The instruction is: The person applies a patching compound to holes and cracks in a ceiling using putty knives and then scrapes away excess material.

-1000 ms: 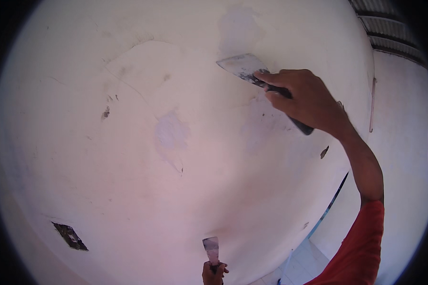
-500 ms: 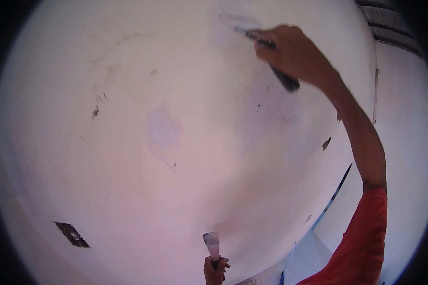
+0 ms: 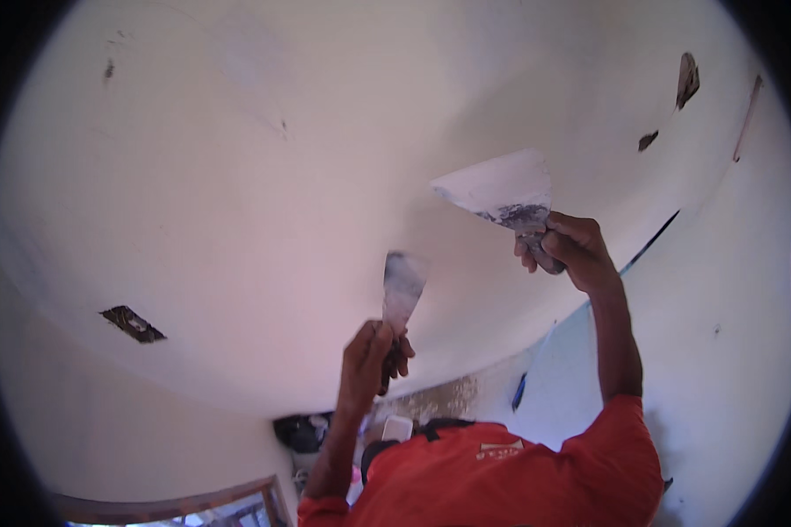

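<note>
A narrow putty knife [image 3: 404, 285] points up from my left hand [image 3: 373, 356], whose fingers are wrapped round its dark handle. Pale material coats part of its blade. To the right and higher, my right hand [image 3: 580, 250] grips a wide putty knife [image 3: 501, 189] by the handle. White paste covers most of this broad, flared blade, with a dark, stained band near the handle. Both blades are held in front of a pale wall [image 3: 237, 246], apart from each other. Whether either touches the wall, I cannot tell.
A rectangular hole [image 3: 133, 324] is cut into the wall at left. Two chipped holes [image 3: 687, 81] mark the upper right. Below are a wooden frame [image 3: 167, 508], a black bag-like bundle [image 3: 303, 432] and a white container [image 3: 397, 429]. Another pale wall [image 3: 721, 369] stands at right.
My right hand has come down from high on the wall, and its wide blade now shows broadside. My left hand has risen with the narrow knife. The view has tilted downward.
</note>
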`<state>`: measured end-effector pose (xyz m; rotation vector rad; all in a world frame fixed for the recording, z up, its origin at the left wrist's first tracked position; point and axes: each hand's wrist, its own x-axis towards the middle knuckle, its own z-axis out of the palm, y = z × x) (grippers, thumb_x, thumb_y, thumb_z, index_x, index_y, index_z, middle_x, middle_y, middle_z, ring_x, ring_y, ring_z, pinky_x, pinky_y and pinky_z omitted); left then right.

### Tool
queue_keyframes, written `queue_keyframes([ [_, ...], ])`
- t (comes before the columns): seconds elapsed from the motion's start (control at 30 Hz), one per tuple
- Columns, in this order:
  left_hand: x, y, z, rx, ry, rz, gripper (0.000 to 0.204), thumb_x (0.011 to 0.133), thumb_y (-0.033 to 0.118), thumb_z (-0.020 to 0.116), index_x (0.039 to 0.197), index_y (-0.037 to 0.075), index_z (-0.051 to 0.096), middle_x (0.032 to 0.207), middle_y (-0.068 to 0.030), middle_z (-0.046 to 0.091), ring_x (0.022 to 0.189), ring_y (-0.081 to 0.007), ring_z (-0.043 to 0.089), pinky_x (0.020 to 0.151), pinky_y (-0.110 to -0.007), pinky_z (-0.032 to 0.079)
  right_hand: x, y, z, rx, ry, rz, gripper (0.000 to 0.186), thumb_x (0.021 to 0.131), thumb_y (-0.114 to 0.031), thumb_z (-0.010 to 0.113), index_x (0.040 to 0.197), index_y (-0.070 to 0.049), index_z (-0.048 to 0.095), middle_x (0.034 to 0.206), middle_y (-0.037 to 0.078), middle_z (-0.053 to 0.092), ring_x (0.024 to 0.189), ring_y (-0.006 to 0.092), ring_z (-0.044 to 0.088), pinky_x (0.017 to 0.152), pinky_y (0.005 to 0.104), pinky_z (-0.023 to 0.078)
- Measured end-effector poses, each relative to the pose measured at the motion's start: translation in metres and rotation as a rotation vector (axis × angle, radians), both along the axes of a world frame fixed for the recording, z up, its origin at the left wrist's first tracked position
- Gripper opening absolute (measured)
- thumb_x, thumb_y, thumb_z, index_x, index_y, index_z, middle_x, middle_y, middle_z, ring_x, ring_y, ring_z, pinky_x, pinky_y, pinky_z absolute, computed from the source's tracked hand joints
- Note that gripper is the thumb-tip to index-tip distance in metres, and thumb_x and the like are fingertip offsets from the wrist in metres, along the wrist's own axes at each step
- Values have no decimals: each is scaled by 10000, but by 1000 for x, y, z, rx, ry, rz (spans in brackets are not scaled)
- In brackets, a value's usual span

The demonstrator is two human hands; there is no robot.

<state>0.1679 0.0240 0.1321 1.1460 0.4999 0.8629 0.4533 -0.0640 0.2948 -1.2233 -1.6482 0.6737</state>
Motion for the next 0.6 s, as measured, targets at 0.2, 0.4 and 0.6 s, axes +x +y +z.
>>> queue_keyframes([
  [0.2, -9, 2, 45, 49, 138, -244, 299, 1052, 268, 448, 955, 21, 588, 701, -77, 644, 465, -76, 528, 420, -203, 408, -3, -9, -77, 191, 121, -53, 414, 970, -272, 594, 1206, 67, 622, 884, 130, 659, 700, 171, 576, 622, 279, 478],
  [0.4, -6, 6, 55, 141, 271, -358, 261, 1055, 221, 441, 967, 3, 555, 716, -38, 610, 490, -43, 474, 444, -222, 375, 4, -25, -95, 397, -403, -182, 448, 785, -18, 700, 1231, -7, 657, 921, 112, 658, 819, 206, 603, 668, 307, 500],
  [0.6, 1, -8, 33, 306, 329, -264, 176, 1031, 125, 449, 962, -7, 541, 678, -30, 567, 495, -31, 435, 448, -233, 349, 20, -35, -125, 402, -460, -329, 469, 745, 2, 727, 1203, -92, 692, 876, 26, 655, 773, 206, 614, 674, 346, 515],
])
